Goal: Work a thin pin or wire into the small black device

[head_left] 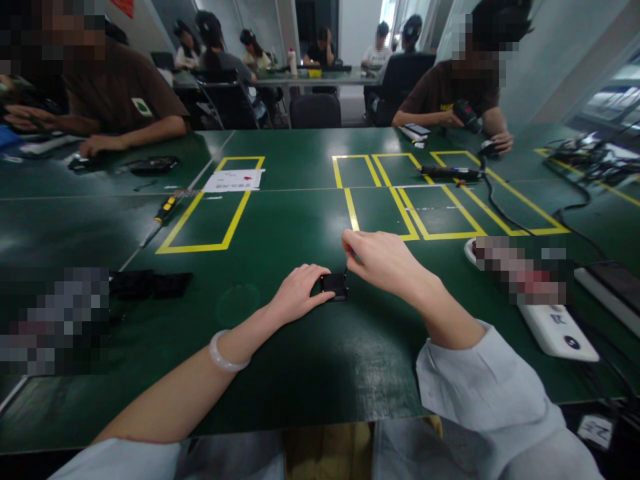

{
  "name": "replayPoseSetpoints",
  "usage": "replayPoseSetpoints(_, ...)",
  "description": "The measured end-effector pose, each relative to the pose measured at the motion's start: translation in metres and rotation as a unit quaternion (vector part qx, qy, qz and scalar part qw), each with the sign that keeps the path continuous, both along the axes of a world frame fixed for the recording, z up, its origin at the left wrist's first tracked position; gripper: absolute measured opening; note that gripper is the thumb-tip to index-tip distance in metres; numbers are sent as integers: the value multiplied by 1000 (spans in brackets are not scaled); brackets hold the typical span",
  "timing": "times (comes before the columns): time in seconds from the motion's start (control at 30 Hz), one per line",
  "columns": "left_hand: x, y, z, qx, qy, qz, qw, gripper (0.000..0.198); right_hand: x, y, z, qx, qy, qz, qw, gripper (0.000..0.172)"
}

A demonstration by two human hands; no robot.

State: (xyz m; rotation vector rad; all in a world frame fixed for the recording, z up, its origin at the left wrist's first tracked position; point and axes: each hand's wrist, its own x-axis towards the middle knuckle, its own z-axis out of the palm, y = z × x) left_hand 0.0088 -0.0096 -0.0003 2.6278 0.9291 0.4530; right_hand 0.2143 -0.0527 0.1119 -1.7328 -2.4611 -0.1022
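Note:
A small black square object [334, 287] lies on the green table in front of me; its exact kind does not show. My left hand [299, 293] grips it from the left, thumb along the near edge and fingers at the far left corner. A pale bangle [227, 353] circles that wrist. Just right of and above the object, my right hand [383, 261] is closed in a pinch over its right corner. A thin dark piece shows below those fingertips, too small to name.
Yellow tape outlines [200, 248] mark the green table [300, 373]. A yellow-black screwdriver [166, 209] lies left, a white phone-like item [563, 333] right. Cables [505, 207] run along the right side. Across the table, one co-worker [125, 87] sits left; another [450, 93] holds a power tool.

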Motion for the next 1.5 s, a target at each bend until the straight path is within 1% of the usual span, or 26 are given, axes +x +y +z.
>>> replayPoseSetpoints(0.27,0,-1,1,-4,-2,0,1000,36,-2,1,-1,-12,-6,-6,1000,19)
replayPoseSetpoints(0.53,0,0,1,-1,-5,-2,1000,36,-1,2,-2,-2,-6,3,1000,19)
replayPoseSetpoints(0.77,0,0,1,0,-1,-2,1000,36,-1,2,-2,0,-21,-6,1000,18)
replayPoseSetpoints(0.9,0,-1,1,1,-1,-2,1000,35,-1,4,-3,-5,-49,-24,999,21)
replayPoseSetpoints(1.03,0,0,1,-1,-2,-2,1000,35,-3,4,-3,-8,-60,-26,998,26)
replayPoseSetpoints(1.2,0,0,1,0,-3,-2,1000,34,-3,1,-3,-18,-16,5,1000,21)
replayPoseSetpoints(1.3,0,-1,1,1,-5,-3,1000,35,-3,0,-3,-8,4,9,1000,21)
replayPoseSetpoints(1.5,0,0,1,2,-4,-5,1000,35,-3,3,-2,-27,-47,-10,998,25)
